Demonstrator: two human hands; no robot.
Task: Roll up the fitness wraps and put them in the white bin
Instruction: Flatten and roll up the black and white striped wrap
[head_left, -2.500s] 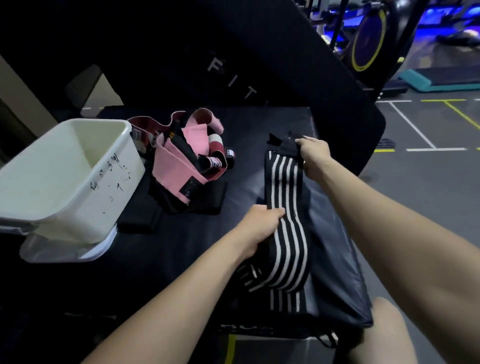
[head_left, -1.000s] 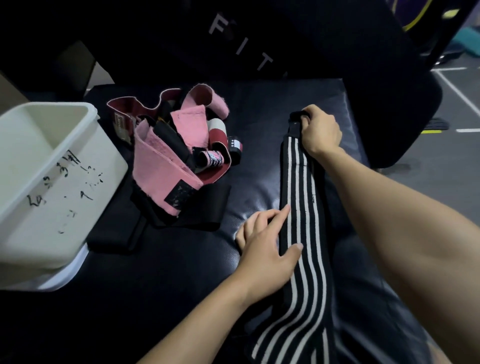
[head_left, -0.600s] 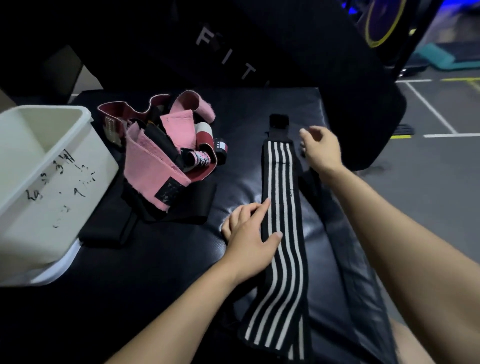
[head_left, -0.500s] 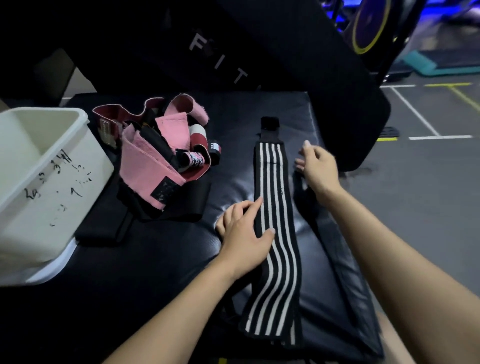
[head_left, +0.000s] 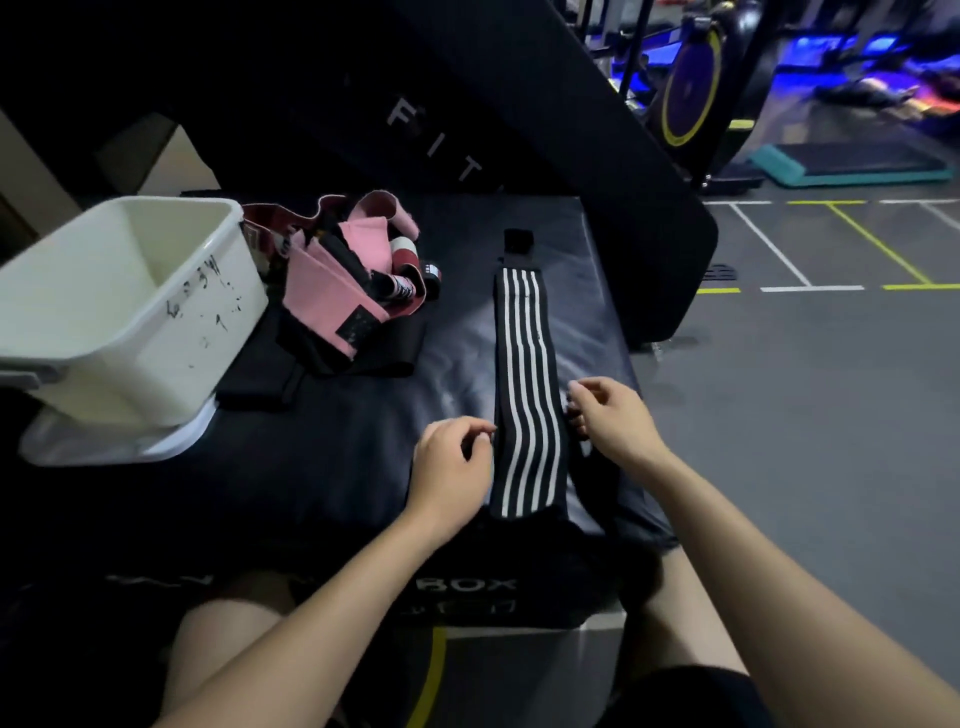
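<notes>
Striped wrap (head_left: 525, 384): lies flat and full length on black pad (head_left: 363, 467), centre frame, far tab end toward upper centre.
Left hand (head_left: 451, 467): fingers loosely curled, holding nothing, just left of wrap's near end; earlier it pressed on the stripes.
Right hand (head_left: 613, 421): fingers loosely curled, empty, just right of wrap; has let go of the far end and come back.
Meaning: straightening done, rolling from near end likely next.
White bin (head_left: 119, 312): left of frame, no wraps visible inside.
Pink wraps (head_left: 337, 291): piled beside bin, unrolled.

Black padded box (head_left: 363, 467) with white bin (head_left: 130, 312), pink wrap pile (head_left: 337, 280), striped wrap (head_left: 527, 389).
</notes>
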